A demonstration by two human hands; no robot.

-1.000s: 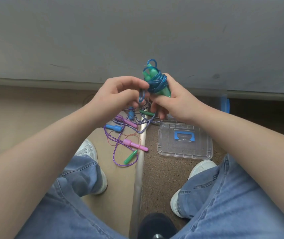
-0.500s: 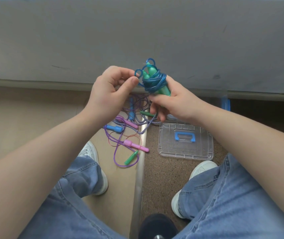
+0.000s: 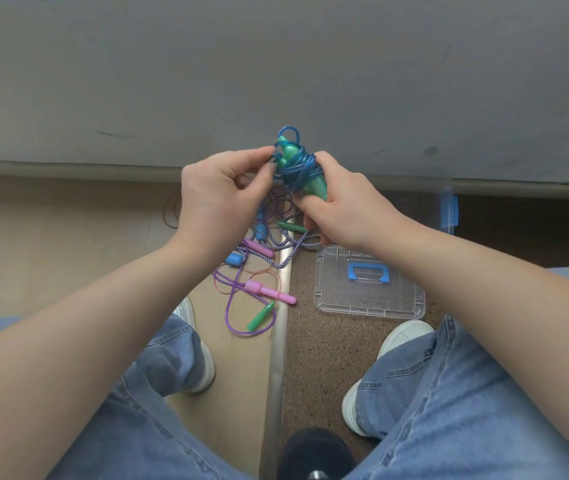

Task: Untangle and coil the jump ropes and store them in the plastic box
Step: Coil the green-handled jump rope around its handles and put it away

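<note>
- Your left hand has come up from under the bundle in the last second. The loose loop it held out to the side half a second ago is now drawn in against the wraps. By my reckoning the blue jump rope is nearly coiled, with only the tail left to tuck.
- Your left thumb and forefinger are closed narrowly, pinching a strand of the blue cord at the bundle's left edge. The other fingers curl beneath.
- Your right hand is wrapped round the lower part of the green handles, holding the bundle in the air, tilted a little.
- Below your hands the other ropes lie tangled on the floor: a pink handle, a small green handle, a blue handle and a purple cord. A braided cord crosses the metal strip.
- The clear lid lies flat just right of that strip.
- A clear wall with a blue latch beyond your right wrist is probably the plastic box, though most of it is hidden.
</note>
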